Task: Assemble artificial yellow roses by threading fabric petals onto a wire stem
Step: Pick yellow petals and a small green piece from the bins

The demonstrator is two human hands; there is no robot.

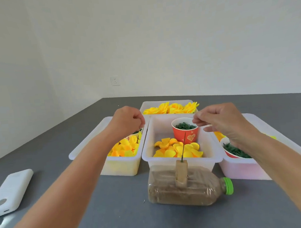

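A thin green wire stem stands upright in a cardboard holder fixed on a sand-filled bottle that lies on its side. Behind it the middle bin holds loose yellow petals and a red cup of green pieces. My left hand hovers over the left bin with its fingers curled; I see nothing in it. My right hand hovers by the red cup's rim, thumb and forefinger pinched together, with nothing visible between them.
A back bin holds finished yellow roses. The right bin contains another cup of green pieces. Yellow and orange petals fill the left bin. A white power bank lies at the table's left.
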